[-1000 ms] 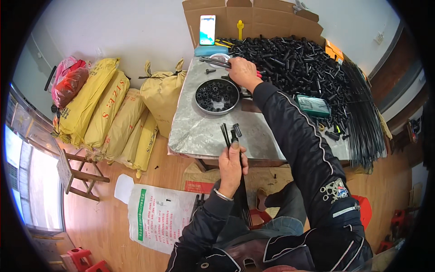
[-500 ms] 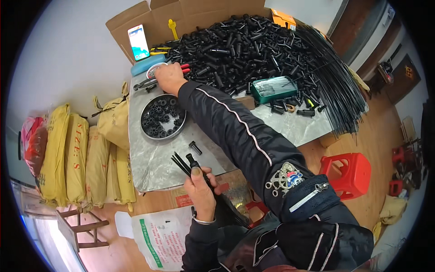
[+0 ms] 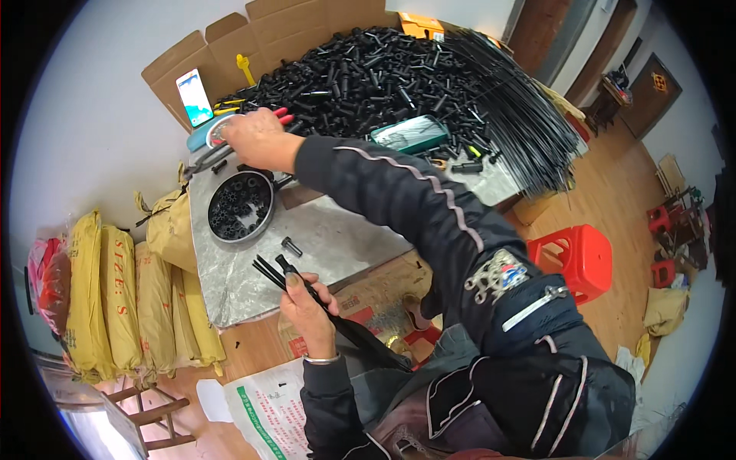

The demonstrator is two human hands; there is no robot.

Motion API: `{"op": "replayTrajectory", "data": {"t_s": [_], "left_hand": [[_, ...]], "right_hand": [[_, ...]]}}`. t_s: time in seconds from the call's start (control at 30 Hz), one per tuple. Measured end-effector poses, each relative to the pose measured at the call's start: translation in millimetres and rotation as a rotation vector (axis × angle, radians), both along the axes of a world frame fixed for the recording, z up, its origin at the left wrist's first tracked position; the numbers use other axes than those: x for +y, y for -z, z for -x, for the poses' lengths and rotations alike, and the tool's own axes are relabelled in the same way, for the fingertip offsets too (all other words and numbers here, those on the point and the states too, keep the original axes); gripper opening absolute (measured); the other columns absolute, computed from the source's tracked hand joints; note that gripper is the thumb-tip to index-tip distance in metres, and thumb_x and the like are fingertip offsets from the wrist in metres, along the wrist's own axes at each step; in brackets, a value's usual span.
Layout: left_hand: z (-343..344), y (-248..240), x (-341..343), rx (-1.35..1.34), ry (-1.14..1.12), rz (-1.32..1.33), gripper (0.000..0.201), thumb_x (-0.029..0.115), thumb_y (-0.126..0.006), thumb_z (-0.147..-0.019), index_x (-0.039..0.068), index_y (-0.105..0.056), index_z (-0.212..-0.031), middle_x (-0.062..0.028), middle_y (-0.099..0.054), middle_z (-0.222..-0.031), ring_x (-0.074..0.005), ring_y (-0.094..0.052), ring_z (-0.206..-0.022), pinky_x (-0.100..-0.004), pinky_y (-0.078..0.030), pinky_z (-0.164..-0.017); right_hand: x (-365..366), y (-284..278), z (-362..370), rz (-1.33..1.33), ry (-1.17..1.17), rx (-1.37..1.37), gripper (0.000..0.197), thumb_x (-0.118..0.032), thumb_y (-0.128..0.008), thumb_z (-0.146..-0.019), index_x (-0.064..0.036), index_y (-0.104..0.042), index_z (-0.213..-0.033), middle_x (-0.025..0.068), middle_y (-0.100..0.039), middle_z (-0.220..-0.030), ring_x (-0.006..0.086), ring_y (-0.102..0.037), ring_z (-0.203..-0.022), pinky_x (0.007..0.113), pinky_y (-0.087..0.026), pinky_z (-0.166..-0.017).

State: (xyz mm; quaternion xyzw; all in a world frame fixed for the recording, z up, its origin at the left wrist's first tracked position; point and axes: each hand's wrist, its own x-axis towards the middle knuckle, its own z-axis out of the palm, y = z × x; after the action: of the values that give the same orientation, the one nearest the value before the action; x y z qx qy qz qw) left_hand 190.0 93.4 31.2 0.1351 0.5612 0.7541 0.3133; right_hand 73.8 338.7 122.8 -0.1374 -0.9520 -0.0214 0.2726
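My left hand (image 3: pixel 308 314) is closed round a bundle of thin black rods (image 3: pixel 268 270), with a black cylindrical fitting (image 3: pixel 286 265) under the thumb. The bundle slants down toward my lap. Across the table, my right hand (image 3: pixel 261 138) is at a small white cup (image 3: pixel 217 132), fingers bent and tips partly hidden. Beneath this hand lie pliers; their red handles (image 3: pixel 284 116) show beyond it and their dark jaws (image 3: pixel 202 159) on the near side. A round pan (image 3: pixel 270 222) of small black ring-shaped parts stands nearby. One black bolt-like fitting (image 3: pixel 291 246) lies on the grey tabletop.
A big heap of black fittings (image 3: pixel 337 84) fills the table's back, beside long black rods (image 3: pixel 529 130) and a green tray (image 3: pixel 429 146). A lit phone (image 3: pixel 194 97) leans on cardboard (image 3: pixel 176 65). Yellow sacks (image 3: pixel 119 299) line the left; a red stool (image 3: pixel 586 261) stands right.
The view has turned, shifting the table leftward in the picture. My right hand stays by the cup and has drawn back slightly. My left hand still grips the rods.
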Motion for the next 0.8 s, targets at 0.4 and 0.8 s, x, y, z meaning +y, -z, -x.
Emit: {"op": "replayTrajectory", "data": {"t_s": [0.4, 0.8], "left_hand": [[-35, 3, -3, -0.067, 0.012, -0.127, 0.050, 0.053, -0.043, -0.097, 0.004, -0.048, -0.089, -0.0032, -0.042, -0.057, -0.0135, -0.039, -0.040, -0.0282, -0.034, -0.039], [-113, -8, -14, 0.169, 0.265, -0.088, 0.051, 0.053, -0.050, -0.094, 0.002, -0.053, -0.092, -0.0040, -0.046, -0.059, -0.0123, -0.045, -0.046, -0.0249, -0.037, -0.044]], "right_hand": [[-78, 13, -349, 0.075, 0.063, -0.126, 0.020, -0.007, -0.066, -0.071, -0.0093, -0.057, -0.089, 0.0062, -0.057, -0.084, 0.0280, -0.061, -0.082, 0.042, -0.043, -0.067], [-16, 50, -429, 0.044, 0.296, -0.147, 0.017, -0.003, -0.064, -0.069, -0.0075, -0.058, -0.084, 0.0077, -0.057, -0.083, 0.0310, -0.060, -0.077, 0.043, -0.045, -0.066]]}}
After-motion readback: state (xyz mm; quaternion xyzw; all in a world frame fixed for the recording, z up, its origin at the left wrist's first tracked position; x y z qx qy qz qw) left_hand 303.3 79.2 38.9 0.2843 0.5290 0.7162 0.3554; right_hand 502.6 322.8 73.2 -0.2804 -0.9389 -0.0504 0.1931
